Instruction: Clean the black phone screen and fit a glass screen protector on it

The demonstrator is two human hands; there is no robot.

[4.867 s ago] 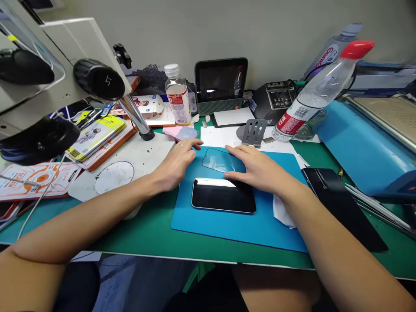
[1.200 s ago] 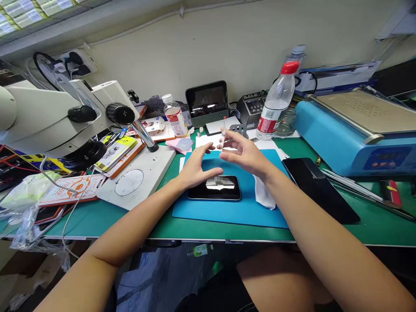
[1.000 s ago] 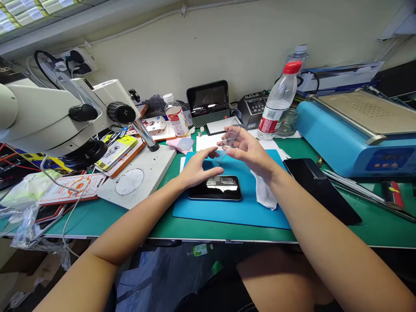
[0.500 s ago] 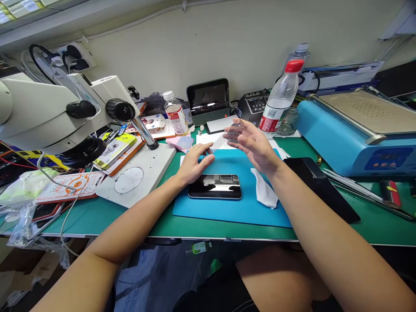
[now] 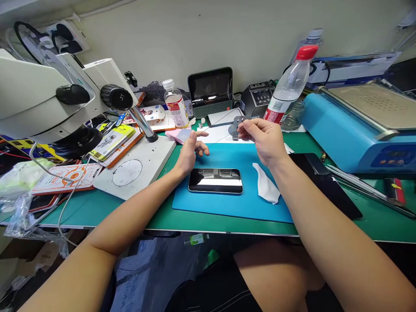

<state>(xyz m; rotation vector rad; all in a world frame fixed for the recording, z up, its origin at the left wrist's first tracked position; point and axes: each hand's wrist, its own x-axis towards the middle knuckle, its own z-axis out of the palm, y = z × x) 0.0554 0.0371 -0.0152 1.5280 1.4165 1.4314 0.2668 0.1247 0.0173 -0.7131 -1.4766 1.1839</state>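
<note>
Between my two hands, over the back of the blue mat (image 5: 214, 207), is a clear thin sheet with a dark outline (image 5: 221, 125). It looks like a screen protector. My right hand (image 5: 264, 136) pinches its right end between thumb and fingers. At the left end, my left hand (image 5: 190, 154) has its thumb and fingers around the edge, partly spread. A phone (image 5: 215, 180) lies face up on the mat below, its glossy black screen reflecting light. To the right of the phone lies a crumpled white cloth (image 5: 267, 185).
A microscope (image 5: 74, 99) with a white base (image 5: 133, 173) stands left. Behind are a drink bottle (image 5: 176, 106), a small display (image 5: 210, 91) and a red-capped bottle (image 5: 286, 89). A blue heating plate (image 5: 351, 125), dark flat panel (image 5: 328, 186) and tweezers (image 5: 357, 184) lie right.
My right hand has closed from spread fingers into a pinch on the sheet. My left hand has turned thumb-up and lifted off beside the phone. The view has shifted slightly.
</note>
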